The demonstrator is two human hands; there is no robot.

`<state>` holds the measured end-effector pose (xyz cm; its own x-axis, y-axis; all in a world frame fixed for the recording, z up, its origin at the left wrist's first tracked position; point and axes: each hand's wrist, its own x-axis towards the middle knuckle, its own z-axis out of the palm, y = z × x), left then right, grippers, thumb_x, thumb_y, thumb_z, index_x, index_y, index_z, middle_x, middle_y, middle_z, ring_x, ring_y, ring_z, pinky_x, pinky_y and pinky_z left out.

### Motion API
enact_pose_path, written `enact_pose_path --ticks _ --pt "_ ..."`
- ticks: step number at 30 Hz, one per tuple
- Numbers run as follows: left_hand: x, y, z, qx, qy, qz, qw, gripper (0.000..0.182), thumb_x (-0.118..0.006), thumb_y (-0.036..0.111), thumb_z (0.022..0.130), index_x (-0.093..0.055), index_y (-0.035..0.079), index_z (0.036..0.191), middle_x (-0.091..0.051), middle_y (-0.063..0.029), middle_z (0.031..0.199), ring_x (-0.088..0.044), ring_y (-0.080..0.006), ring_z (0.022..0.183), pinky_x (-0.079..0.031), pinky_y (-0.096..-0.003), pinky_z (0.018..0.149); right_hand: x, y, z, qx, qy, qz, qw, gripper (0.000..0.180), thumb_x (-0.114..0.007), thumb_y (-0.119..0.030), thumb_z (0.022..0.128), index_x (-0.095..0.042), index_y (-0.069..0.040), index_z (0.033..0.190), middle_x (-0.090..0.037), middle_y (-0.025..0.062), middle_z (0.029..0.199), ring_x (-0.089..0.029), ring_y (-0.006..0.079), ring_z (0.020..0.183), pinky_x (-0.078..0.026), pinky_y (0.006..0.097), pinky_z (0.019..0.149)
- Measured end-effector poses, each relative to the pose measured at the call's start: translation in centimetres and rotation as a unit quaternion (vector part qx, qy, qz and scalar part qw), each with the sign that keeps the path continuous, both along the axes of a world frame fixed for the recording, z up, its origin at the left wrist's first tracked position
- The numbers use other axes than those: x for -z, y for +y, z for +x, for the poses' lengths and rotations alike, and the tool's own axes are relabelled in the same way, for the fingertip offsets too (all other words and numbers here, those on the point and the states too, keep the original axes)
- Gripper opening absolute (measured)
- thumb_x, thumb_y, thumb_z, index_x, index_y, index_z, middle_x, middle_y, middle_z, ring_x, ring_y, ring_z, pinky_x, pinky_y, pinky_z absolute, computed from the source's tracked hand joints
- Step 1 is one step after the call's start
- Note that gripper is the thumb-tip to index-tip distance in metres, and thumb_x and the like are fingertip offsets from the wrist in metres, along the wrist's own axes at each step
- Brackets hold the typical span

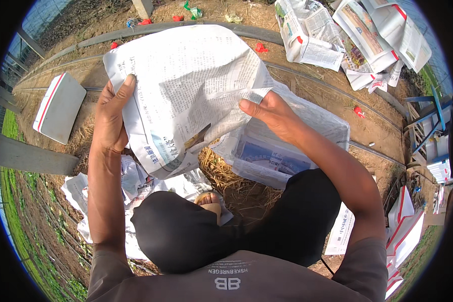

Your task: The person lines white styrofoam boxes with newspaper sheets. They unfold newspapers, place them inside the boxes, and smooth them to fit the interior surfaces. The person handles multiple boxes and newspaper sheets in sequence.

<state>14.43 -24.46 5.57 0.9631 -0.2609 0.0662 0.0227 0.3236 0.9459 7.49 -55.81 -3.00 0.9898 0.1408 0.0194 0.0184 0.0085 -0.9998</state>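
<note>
My left hand pinches the left edge of a large newspaper sheet, thumb on top. With my right hand I grip its right side between thumb and fingers. The sheet hangs creased and raised in front of me. Just beyond and under my right forearm, a box lined with newspaper rests on the straw-strewn ground, its right part draped with more paper. Crumpled newspapers lie at the lower left by my knee.
A white foam lid with a red stripe lies at the left beside a concrete post. Newspaper-covered boxes stand at the upper right. More white foam pieces are at the lower right, below a blue metal frame. Pipes cross the ground.
</note>
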Motion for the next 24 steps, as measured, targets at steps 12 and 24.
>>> enact_pose_path --ticks 12,24 --pt "10.0 -15.0 -0.9 0.232 0.176 0.065 0.955 0.035 -0.072 0.024 0.097 -0.065 0.000 0.121 -0.073 -0.0107 0.111 -0.070 -0.0175 0.097 -0.055 -0.0336 0.089 1.9 -14.1 -3.6 0.378 0.042 -0.050 0.923 0.037 -0.058 -0.026 0.104 -0.063 0.006 0.124 -0.071 0.0126 0.105 -0.065 0.0185 0.088 -0.052 0.0362 0.080" --pt "19.3 -30.8 4.8 0.143 -0.203 0.465 0.850 0.048 -0.069 0.016 0.092 -0.054 -0.001 0.135 -0.071 -0.0184 0.106 -0.070 -0.0339 0.093 -0.055 -0.0429 0.083 12.7 -27.2 -3.9 0.501 0.045 -0.457 0.733 0.032 -0.058 -0.034 0.098 -0.066 -0.004 0.106 -0.071 0.0239 0.094 -0.067 0.0443 0.093 -0.050 0.0519 0.083"
